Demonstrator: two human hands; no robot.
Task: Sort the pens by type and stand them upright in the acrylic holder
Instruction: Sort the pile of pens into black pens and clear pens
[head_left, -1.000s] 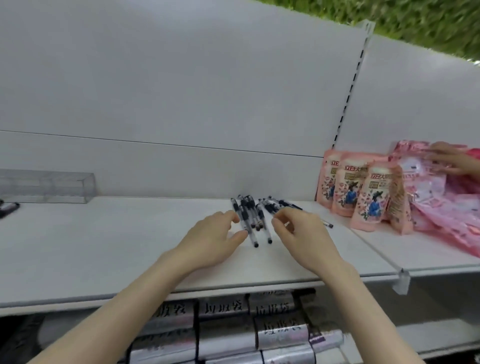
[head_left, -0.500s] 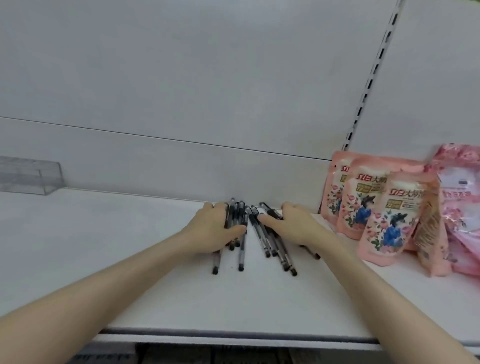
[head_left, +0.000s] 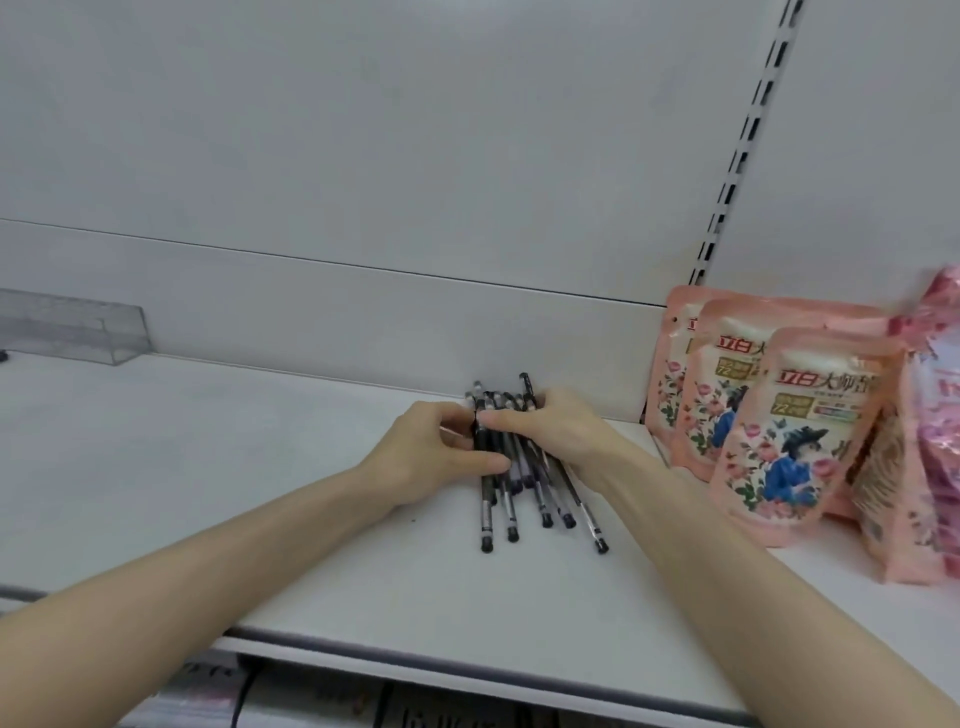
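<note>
Fingers (head_left: 498, 417) of the left hand (head_left: 441, 457) and right hand (head_left: 558, 436) curl round black pens (head_left: 511, 499) lying on a white shelf (head_left: 260, 467). Fanned apart half a second ago, the pens are now squeezed into one bundle, probably for lifting. The clear acrylic holder (head_left: 72, 332) sits well apart, far left; no pens show inside. Pink pouches (head_left: 779, 431) stand to the right.
</note>
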